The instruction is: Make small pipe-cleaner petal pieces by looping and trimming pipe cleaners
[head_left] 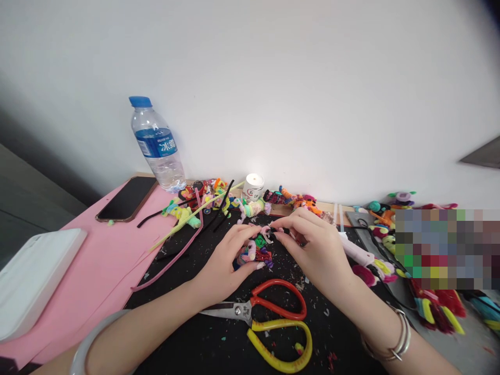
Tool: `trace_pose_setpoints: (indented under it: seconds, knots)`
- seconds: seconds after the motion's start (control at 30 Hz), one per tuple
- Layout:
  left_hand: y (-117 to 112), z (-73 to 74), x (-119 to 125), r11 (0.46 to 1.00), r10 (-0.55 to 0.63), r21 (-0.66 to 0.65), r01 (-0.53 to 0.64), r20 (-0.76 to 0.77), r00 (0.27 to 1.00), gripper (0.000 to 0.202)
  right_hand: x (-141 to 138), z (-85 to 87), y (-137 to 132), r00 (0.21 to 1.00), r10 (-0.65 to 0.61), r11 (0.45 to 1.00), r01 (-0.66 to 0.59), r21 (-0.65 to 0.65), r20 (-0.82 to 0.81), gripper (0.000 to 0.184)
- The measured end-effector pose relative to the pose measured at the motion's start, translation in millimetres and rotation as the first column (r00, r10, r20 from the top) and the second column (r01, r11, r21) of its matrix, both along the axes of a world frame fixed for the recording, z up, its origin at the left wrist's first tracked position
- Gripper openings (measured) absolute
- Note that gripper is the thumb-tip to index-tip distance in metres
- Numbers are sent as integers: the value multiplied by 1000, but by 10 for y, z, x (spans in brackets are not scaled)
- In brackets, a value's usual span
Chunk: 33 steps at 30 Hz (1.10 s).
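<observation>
My left hand (230, 252) is closed around a small multicoloured pipe-cleaner figure (260, 240), with pink, green, red and purple parts showing. Thumb and fingers of my right hand (312, 242) pinch at the figure's upper right, at a small dark and pink bit whose exact shape I cannot make out. Just below the hands lies a pair of scissors (238, 311) with one red and one yellow handle, blades pointing left and partly under my left forearm. Loose pipe cleaners (201, 219) in pink, yellow and black lie left of my hands.
Behind the hands, several pipe-cleaner figures (253, 207) line the wall around a white paper cup (253, 185). At left are a water bottle (156, 146), a phone (128, 198) and a white device (39, 276). A pink glue gun (357, 251) and more figures lie right, beside a cable.
</observation>
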State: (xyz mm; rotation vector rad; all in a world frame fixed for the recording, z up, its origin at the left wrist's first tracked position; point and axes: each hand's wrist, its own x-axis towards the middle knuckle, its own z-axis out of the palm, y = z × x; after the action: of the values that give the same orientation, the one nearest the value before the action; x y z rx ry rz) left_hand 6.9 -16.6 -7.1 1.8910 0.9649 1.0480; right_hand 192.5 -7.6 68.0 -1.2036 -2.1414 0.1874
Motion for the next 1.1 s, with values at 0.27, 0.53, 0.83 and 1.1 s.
trace_pose_setpoints:
  seconds: [0.27, 0.53, 0.83, 1.1]
  knots:
    - [-1, 21, -1, 1000, 1, -7, -1, -7, 1000, 53, -4, -2, 5, 1000, 22, 1000, -22, 9, 4, 13]
    - [4, 20, 1, 1000, 6, -23, -6, 16, 1000, 54, 1, -1, 2, 1000, 3, 1000, -3, 3, -10, 12]
    - [9, 11, 1, 1000, 9, -19, -9, 9, 1000, 53, -3, -8, -3, 1000, -13, 1000, 13, 10, 1, 13]
    - [6, 16, 3, 1000, 5, -20, -5, 10, 1000, 53, -7, -30, 4, 1000, 2, 999, -3, 45, 6, 13]
